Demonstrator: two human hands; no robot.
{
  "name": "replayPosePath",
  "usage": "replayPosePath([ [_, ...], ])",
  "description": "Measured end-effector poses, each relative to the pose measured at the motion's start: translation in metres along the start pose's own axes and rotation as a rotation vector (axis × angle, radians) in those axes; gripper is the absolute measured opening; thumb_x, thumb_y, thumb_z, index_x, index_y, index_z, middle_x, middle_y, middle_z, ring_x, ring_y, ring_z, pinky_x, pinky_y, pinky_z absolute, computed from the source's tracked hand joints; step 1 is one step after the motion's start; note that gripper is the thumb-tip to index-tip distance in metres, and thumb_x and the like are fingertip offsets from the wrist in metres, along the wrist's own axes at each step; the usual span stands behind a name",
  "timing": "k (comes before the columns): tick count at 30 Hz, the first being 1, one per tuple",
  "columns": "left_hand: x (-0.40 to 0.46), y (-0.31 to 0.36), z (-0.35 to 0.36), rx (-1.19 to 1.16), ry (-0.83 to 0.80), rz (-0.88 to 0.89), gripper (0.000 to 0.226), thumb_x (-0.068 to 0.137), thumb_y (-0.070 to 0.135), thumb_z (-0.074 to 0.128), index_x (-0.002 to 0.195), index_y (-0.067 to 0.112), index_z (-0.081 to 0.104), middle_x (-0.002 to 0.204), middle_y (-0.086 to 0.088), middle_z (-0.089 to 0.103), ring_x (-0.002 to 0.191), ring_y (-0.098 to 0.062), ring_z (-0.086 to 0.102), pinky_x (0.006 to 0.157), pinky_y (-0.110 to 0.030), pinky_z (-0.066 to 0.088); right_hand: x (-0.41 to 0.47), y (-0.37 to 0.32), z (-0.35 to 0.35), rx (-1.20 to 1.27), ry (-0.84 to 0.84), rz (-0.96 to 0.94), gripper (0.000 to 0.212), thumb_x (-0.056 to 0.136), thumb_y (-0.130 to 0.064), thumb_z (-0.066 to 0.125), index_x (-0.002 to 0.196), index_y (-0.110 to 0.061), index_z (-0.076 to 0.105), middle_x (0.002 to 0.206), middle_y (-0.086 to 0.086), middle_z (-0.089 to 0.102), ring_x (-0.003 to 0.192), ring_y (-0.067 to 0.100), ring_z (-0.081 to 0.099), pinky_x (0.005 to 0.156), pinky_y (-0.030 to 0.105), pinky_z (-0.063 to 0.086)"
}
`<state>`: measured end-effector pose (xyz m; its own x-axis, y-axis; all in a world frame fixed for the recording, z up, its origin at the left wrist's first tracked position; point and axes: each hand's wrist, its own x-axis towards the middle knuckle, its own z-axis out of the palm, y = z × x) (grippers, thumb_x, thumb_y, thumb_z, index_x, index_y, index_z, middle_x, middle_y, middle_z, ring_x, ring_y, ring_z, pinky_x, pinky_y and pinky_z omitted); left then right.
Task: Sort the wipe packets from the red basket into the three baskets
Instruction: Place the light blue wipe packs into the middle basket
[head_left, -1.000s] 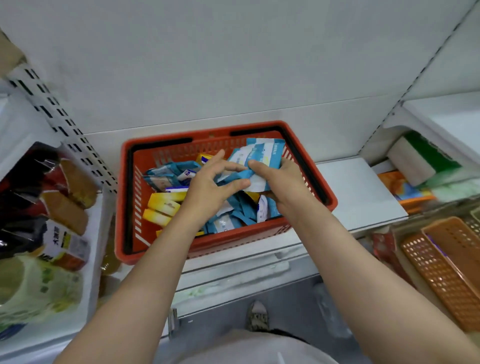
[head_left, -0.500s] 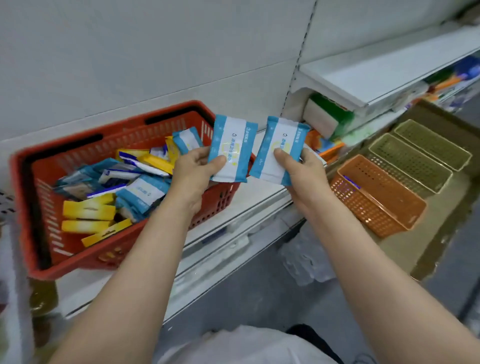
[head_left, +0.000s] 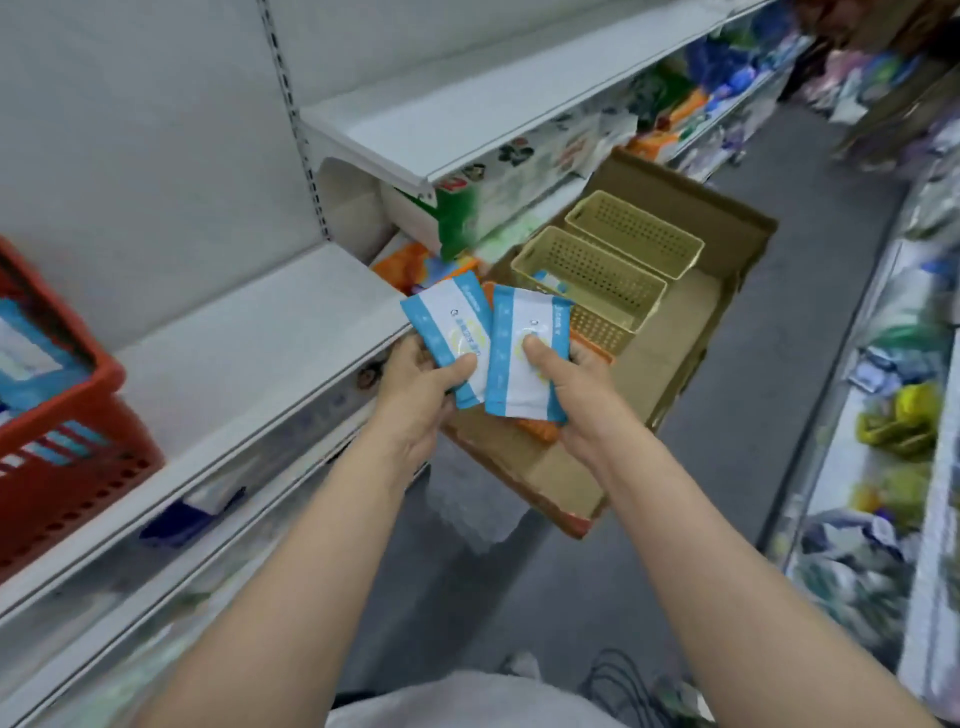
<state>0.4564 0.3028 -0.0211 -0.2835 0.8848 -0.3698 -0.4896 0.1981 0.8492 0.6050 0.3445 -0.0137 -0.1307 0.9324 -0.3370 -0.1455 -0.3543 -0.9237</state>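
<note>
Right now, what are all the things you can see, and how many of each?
wipe packets: two in hand, blue and white, held over the cardboard tray; more lie in the red basket, too blurred to count
red basket: one, red, on the white shelf at far left
yellow baskets: two, pale yellow, side by side in the tray
orange basket: one, orange, mostly hidden behind the packets
cardboard tray: one, brown, on the floor
left hand: holds one packet
right hand: holds the other

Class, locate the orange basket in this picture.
In the head view, the orange basket sits right of centre in the cardboard tray, mostly hidden behind two held wipe packets, beside a yellow basket.
</note>
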Motion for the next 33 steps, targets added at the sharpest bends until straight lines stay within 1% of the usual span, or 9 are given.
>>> replayPosePath([
  [4, 0.02, -0.026, 0.054, -0.009, 0.029, -0.073, 0.022, 0.096, 0.014, 0.061, 0.117, 0.01, 0.063, 0.108, -0.006, 0.074, 0.09, -0.017, 0.073, 0.069, -0.031, 0.061, 0.035, -0.014, -0.064, -0.033, -0.087, 0.061, 0.018, 0.094, -0.009, 0.063, 0.112, -0.007, 0.065, 0.102, 0.011, 0.074, 0.084, 0.023, 0.072, 0.076, 0.037, 0.06],
  [6, 0.038, -0.028, 0.058, 0.016, 0.117, -0.065, 0.031, 0.094, 0.024, 0.066, 0.12, 0.008, 0.062, 0.112, -0.009, 0.073, 0.096, -0.02, 0.072, 0.072, -0.032, 0.059, 0.055, -0.014, -0.08, -0.106, -0.125, 0.101, 0.018, 0.093, -0.01, 0.065, 0.11, -0.009, 0.065, 0.101, 0.01, 0.075, 0.085, 0.023, 0.072, 0.077, 0.04, 0.059],
  [8, 0.058, -0.022, 0.055, 0.099, 0.202, -0.034, 0.037, 0.09, 0.023, 0.071, 0.122, 0.008, 0.06, 0.113, -0.01, 0.072, 0.095, -0.021, 0.072, 0.068, -0.03, 0.058, 0.075, -0.014, -0.087, -0.178, -0.152, 0.14, 0.019, 0.091, -0.012, 0.068, 0.11, -0.01, 0.065, 0.103, 0.011, 0.074, 0.087, 0.025, 0.071, 0.079, 0.044, 0.058],
  [11, 0.088, -0.012, 0.051, 0.326, 0.194, -0.018, 0.031, 0.086, 0.008, 0.074, 0.115, 0.011, 0.065, 0.102, -0.007, 0.073, 0.082, -0.018, 0.072, 0.059, -0.024, 0.057, 0.109, -0.015, -0.084, -0.229, -0.189, 0.158, 0.014, 0.09, -0.012, 0.07, 0.104, -0.011, 0.067, 0.097, 0.007, 0.076, 0.082, 0.02, 0.072, 0.077, 0.039, 0.059],
  [16, 0.149, -0.008, 0.056, 0.522, 0.04, -0.196, 0.012, 0.084, 0.012, 0.077, 0.089, 0.018, 0.068, 0.091, -0.003, 0.075, 0.077, -0.016, 0.072, 0.071, -0.027, 0.059, 0.166, -0.027, -0.079, -0.273, -0.166, 0.201, 0.011, 0.088, -0.011, 0.072, 0.098, -0.013, 0.067, 0.081, -0.002, 0.076, 0.07, 0.014, 0.072, 0.061, 0.027, 0.058],
  [20, 0.186, -0.023, 0.062, 0.381, 0.121, -0.221, 0.017, 0.083, 0.008, 0.076, 0.097, 0.009, 0.068, 0.097, -0.012, 0.075, 0.074, -0.018, 0.073, 0.065, -0.028, 0.061, 0.214, -0.04, -0.086, -0.324, -0.164, 0.212, 0.005, 0.092, -0.013, 0.068, 0.096, -0.016, 0.066, 0.075, -0.006, 0.074, 0.067, 0.011, 0.07, 0.062, 0.026, 0.059],
  [23, 0.202, -0.038, 0.062, 0.32, 0.245, -0.248, 0.033, 0.082, 0.011, 0.078, 0.11, 0.004, 0.064, 0.104, -0.016, 0.074, 0.086, -0.026, 0.074, 0.071, -0.035, 0.06, 0.247, -0.043, -0.095, -0.347, -0.151, 0.245, 0.006, 0.09, -0.014, 0.07, 0.096, -0.016, 0.068, 0.09, 0.003, 0.075, 0.078, 0.018, 0.071, 0.075, 0.034, 0.06],
  [27, 0.224, -0.05, 0.07, 0.321, 0.373, -0.23, 0.043, 0.077, 0.018, 0.083, 0.114, 0.012, 0.061, 0.108, -0.011, 0.073, 0.09, -0.026, 0.074, 0.08, -0.042, 0.061, 0.295, -0.042, -0.108, -0.374, -0.133, 0.268, 0.021, 0.081, -0.008, 0.079, 0.093, -0.014, 0.063, 0.095, 0.01, 0.072, 0.071, 0.016, 0.071, 0.065, 0.031, 0.06],
  [33, 0.245, -0.086, 0.128, 0.055, 0.594, -0.178, 0.043, 0.073, 0.011, 0.084, 0.112, 0.01, 0.066, 0.106, -0.011, 0.074, 0.095, -0.029, 0.073, 0.089, -0.052, 0.056, 0.386, -0.049, -0.133, -0.529, -0.342, 0.231, 0.023, 0.077, -0.009, 0.082, 0.083, -0.018, 0.062, 0.086, 0.006, 0.072, 0.069, 0.015, 0.07, 0.067, 0.032, 0.058],
])
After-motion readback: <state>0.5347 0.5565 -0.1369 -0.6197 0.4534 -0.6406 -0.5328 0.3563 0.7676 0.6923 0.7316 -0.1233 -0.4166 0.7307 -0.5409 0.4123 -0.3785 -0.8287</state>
